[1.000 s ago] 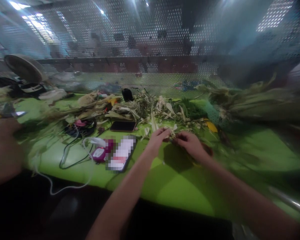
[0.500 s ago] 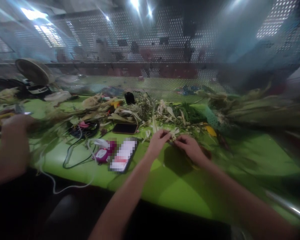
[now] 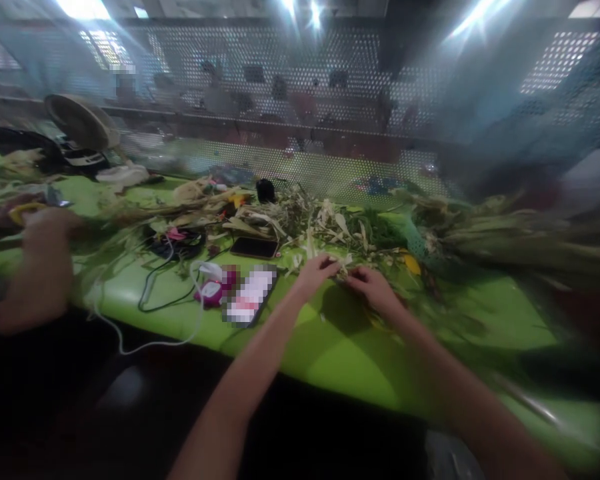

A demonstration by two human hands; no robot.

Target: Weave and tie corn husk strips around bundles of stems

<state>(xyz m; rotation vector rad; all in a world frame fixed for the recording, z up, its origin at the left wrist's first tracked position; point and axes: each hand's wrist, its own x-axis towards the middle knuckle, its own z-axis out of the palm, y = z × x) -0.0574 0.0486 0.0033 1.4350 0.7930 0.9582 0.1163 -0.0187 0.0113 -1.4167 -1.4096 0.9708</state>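
My left hand [image 3: 316, 275] is closed, its thumb and fingers pinching a small pale piece of dried husk [image 3: 344, 268] over the green table. My right hand [image 3: 374, 288] is closed on the other side of the same piece, fingertips bent inward near its lower edge. The piece is small and blurred, so its exact shape cannot be made out. Just behind my hands lies a heap of dried husks and leaves [image 3: 295, 215]. A phone with a lit, blurred-out screen [image 3: 250, 297] lies left of my left forearm.
A dark phone [image 3: 254, 247], a magenta device [image 3: 214, 288] and a white cable [image 3: 155, 345] lie on the green table [image 3: 300, 353]. At left, a co-worker's hand [image 3: 50, 230] is beside yellow-handled scissors [image 3: 25, 210]. A large bundle of husks [image 3: 510, 233] lies at right.
The view has shifted, so the table items appear slightly higher and most a little further right. My hands stay together on the husk piece, with only small finger movement.
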